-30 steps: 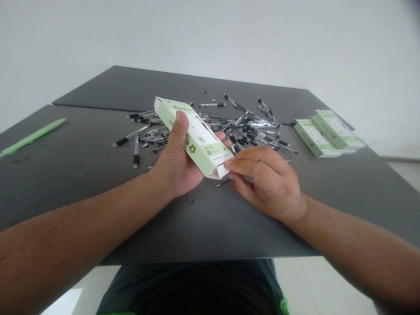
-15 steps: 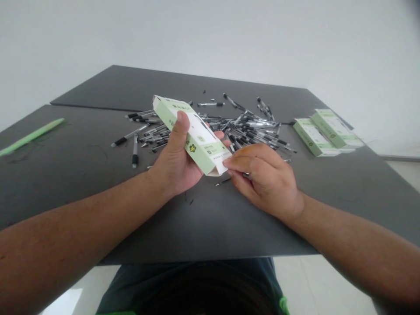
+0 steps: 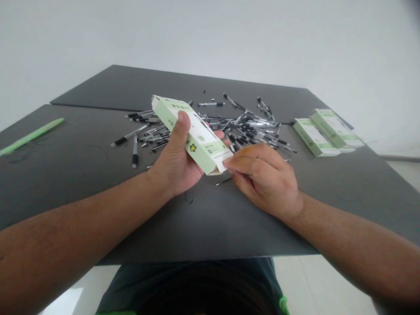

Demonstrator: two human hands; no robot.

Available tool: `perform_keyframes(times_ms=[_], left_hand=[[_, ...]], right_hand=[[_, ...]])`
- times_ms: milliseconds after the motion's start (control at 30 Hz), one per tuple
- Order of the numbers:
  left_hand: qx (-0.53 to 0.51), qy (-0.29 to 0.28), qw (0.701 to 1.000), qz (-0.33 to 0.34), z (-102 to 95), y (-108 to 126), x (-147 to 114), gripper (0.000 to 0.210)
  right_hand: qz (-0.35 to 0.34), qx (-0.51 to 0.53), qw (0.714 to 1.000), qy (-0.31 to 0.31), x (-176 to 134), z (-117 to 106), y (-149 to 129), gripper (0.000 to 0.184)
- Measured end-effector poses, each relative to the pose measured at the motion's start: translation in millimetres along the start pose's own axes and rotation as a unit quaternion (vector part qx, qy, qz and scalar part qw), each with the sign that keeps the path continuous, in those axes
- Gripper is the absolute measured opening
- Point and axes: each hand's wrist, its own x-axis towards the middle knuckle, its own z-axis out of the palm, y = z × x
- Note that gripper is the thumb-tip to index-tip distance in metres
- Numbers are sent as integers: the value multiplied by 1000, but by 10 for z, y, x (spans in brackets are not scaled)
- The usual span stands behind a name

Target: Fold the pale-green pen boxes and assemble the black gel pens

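A green and white cardboard pen box [image 3: 205,140] is held tilted above the table, its near end low and to the right. My left hand [image 3: 179,162] wraps around it from below, with the thumb on its printed upper face. The thumb and fingers of my right hand [image 3: 265,175] pinch the flap at the box's near end. Behind the box lies a loose pile of pens [image 3: 252,131] with black grips and clear barrels, partly hidden by the box and both hands. The inside of the box does not show.
Two similar green and white boxes [image 3: 336,127] overlap at the right on the dark table [image 3: 210,232]. A long light-green object [image 3: 33,135] lies at the left. A single pen [image 3: 135,151] sits at the pile's left side. A pale wall stands behind.
Almost nothing differs. The box and both hands keep nearly the same place, with only a very slight shift of the box.
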Motion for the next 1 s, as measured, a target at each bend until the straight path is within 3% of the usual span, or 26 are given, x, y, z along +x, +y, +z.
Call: perform_keyframes(times_ms=[300,500,667,867,1000], left_hand=[[-21,0,1000,-14,0,-2,30,75],[-45,-37,998,3,-84,-28,56,59],[-34,2,999,14,-66,-21,65,58],[-35,0,999,28,-80,-18,70,53],[-30,4,999,14,-82,-21,65,60]], right_hand=[[22,3,1000,1,-31,33,82,14],[25,-8,1000,0,-28,23,115,11],[27,-16,1000,-4,-41,5,112,16],[18,-20,1000,0,-55,1,95,19],[19,-21,1000,2,-49,1,76,21]])
